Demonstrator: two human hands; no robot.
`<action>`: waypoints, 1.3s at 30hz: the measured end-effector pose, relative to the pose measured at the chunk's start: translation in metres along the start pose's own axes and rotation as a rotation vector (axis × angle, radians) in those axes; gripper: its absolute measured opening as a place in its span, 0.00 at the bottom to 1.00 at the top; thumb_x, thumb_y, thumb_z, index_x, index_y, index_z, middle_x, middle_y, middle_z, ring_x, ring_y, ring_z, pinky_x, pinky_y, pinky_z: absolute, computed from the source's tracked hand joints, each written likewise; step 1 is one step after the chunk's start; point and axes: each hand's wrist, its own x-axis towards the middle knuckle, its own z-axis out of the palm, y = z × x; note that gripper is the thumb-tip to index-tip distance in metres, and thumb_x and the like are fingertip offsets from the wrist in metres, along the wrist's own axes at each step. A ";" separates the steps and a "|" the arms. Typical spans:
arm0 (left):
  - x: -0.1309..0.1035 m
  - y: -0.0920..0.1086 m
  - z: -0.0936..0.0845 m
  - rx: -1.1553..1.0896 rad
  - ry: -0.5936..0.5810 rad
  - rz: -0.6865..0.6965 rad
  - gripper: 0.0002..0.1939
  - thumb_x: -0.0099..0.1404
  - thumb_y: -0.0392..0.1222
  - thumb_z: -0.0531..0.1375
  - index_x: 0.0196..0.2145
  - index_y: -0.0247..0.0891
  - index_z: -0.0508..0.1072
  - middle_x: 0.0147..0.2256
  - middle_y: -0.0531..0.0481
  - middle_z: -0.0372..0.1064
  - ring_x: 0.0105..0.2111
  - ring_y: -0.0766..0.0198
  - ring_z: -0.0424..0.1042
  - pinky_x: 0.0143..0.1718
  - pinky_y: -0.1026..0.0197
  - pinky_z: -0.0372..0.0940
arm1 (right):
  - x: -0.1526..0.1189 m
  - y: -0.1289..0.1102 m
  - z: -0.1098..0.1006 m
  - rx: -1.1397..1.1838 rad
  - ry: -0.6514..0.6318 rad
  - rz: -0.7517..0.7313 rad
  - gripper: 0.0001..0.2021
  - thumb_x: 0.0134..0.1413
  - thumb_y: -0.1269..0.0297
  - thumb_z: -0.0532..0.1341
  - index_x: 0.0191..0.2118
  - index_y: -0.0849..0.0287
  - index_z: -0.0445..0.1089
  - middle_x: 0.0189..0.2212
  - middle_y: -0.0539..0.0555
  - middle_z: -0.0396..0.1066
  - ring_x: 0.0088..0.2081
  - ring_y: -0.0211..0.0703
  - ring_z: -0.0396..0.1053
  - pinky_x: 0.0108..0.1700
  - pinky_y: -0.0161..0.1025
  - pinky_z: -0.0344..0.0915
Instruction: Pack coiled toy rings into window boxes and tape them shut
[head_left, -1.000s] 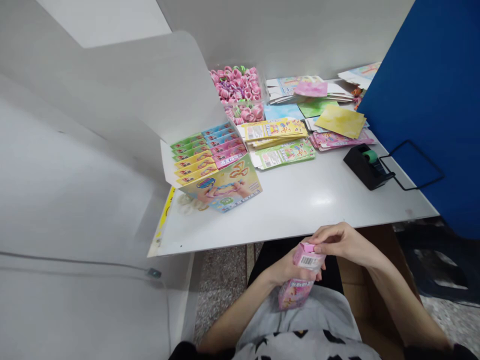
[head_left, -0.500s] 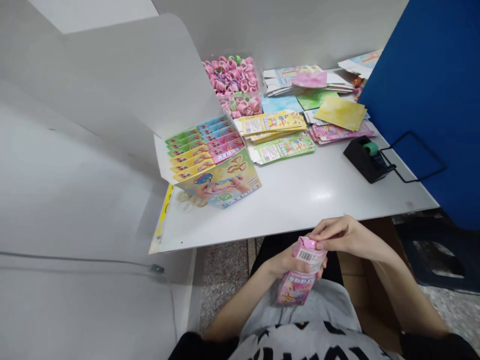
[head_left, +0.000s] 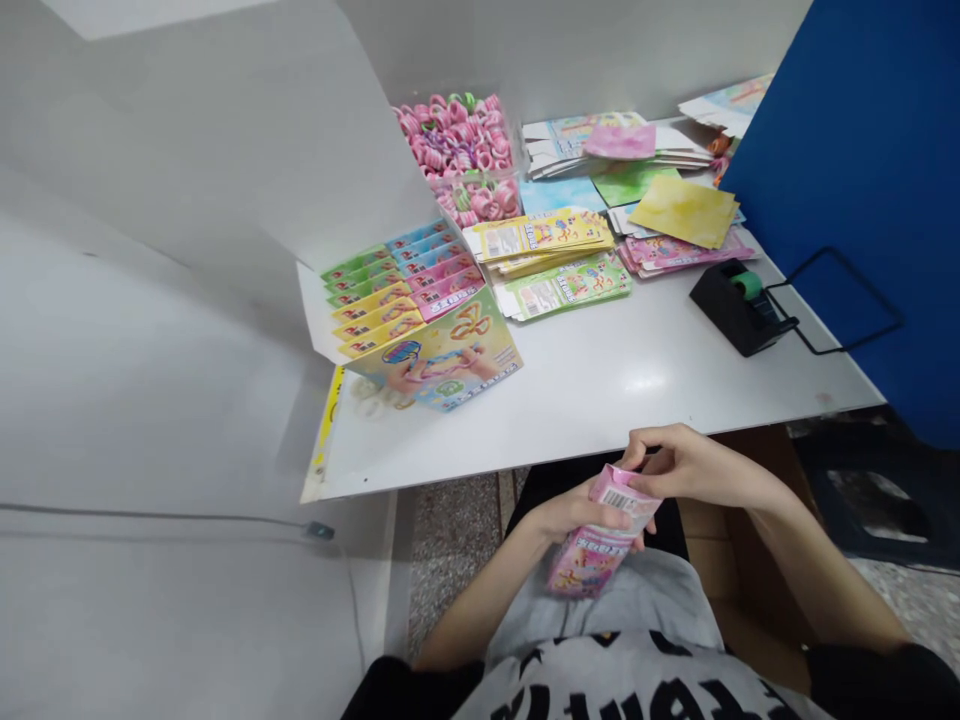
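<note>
A small pink cardboard box (head_left: 586, 566) with a barcode near its upper end is held tilted above my lap, just below the table edge. My left hand (head_left: 579, 512) is wrapped round its middle, thumb across the front. At the box's upper end my right hand (head_left: 686, 466) has its fingers bent and its thumb against the top edge, where the end panel appears raised. The fingertips behind that edge are partly hidden, and I cannot see inside the box.
On the white table (head_left: 585, 390) stand a display box (head_left: 450, 355) of coloured packs, a clear bin of pink rings (head_left: 457, 145), flat yellow cartons (head_left: 540, 235), green cartons (head_left: 566, 287) and a black tape dispenser (head_left: 739, 310). A blue panel (head_left: 847, 180) borders the right side.
My right hand has shifted slightly at the box's top, and the end flap that was folded over now looks more raised. The box has tilted a little within my left hand.
</note>
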 end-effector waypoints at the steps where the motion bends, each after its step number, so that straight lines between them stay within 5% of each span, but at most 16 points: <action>1: 0.000 0.000 -0.001 -0.007 0.002 -0.012 0.27 0.46 0.49 0.75 0.41 0.33 0.77 0.37 0.44 0.75 0.31 0.62 0.76 0.33 0.62 0.70 | 0.001 0.000 0.000 -0.014 0.009 -0.003 0.10 0.55 0.61 0.68 0.32 0.58 0.67 0.22 0.45 0.72 0.21 0.33 0.69 0.23 0.30 0.64; 9: 0.003 -0.009 -0.006 -0.001 -0.205 -0.069 0.30 0.38 0.45 0.75 0.41 0.34 0.78 0.34 0.46 0.75 0.32 0.61 0.74 0.38 0.59 0.67 | 0.002 -0.006 -0.006 -0.040 -0.133 -0.029 0.11 0.58 0.57 0.67 0.34 0.59 0.69 0.28 0.49 0.76 0.28 0.34 0.70 0.28 0.31 0.64; 14: 0.007 -0.011 -0.006 -0.051 -0.263 -0.054 0.28 0.37 0.44 0.75 0.38 0.34 0.76 0.30 0.46 0.73 0.29 0.60 0.72 0.34 0.59 0.66 | 0.000 -0.006 -0.009 -0.154 -0.066 -0.098 0.08 0.59 0.60 0.66 0.39 0.59 0.73 0.34 0.50 0.76 0.31 0.33 0.70 0.31 0.30 0.65; 24: 0.004 -0.005 -0.008 -0.165 -0.125 0.000 0.25 0.44 0.49 0.72 0.37 0.32 0.77 0.33 0.45 0.73 0.28 0.60 0.75 0.32 0.60 0.69 | 0.005 -0.004 0.001 -0.406 0.095 -0.255 0.14 0.66 0.58 0.60 0.48 0.55 0.81 0.38 0.55 0.78 0.37 0.41 0.74 0.39 0.36 0.69; 28: 0.002 -0.003 -0.007 -0.128 -0.071 -0.002 0.30 0.46 0.53 0.72 0.44 0.30 0.77 0.38 0.37 0.78 0.34 0.52 0.78 0.39 0.54 0.71 | 0.004 -0.004 -0.011 -0.484 -0.071 -0.306 0.16 0.68 0.63 0.56 0.53 0.53 0.79 0.44 0.57 0.76 0.44 0.42 0.74 0.48 0.39 0.69; 31: -0.001 -0.001 -0.004 0.015 0.114 0.060 0.35 0.47 0.56 0.75 0.48 0.33 0.75 0.39 0.40 0.78 0.38 0.52 0.78 0.43 0.53 0.70 | 0.004 0.004 -0.017 -0.333 -0.078 -0.200 0.15 0.64 0.60 0.62 0.51 0.55 0.79 0.44 0.56 0.78 0.42 0.42 0.75 0.45 0.38 0.71; 35: -0.007 0.002 0.008 0.277 0.518 0.314 0.37 0.56 0.56 0.72 0.57 0.38 0.68 0.41 0.47 0.75 0.38 0.61 0.74 0.41 0.60 0.68 | 0.008 0.021 -0.015 -0.057 0.137 -0.069 0.17 0.54 0.52 0.70 0.43 0.60 0.81 0.38 0.57 0.81 0.35 0.43 0.76 0.38 0.39 0.73; 39: -0.008 -0.003 0.018 0.385 0.656 0.447 0.37 0.63 0.56 0.67 0.63 0.44 0.60 0.44 0.48 0.73 0.40 0.61 0.73 0.44 0.60 0.68 | 0.008 0.030 -0.009 -0.059 0.271 -0.173 0.17 0.53 0.50 0.70 0.42 0.57 0.83 0.41 0.59 0.82 0.43 0.50 0.78 0.48 0.46 0.74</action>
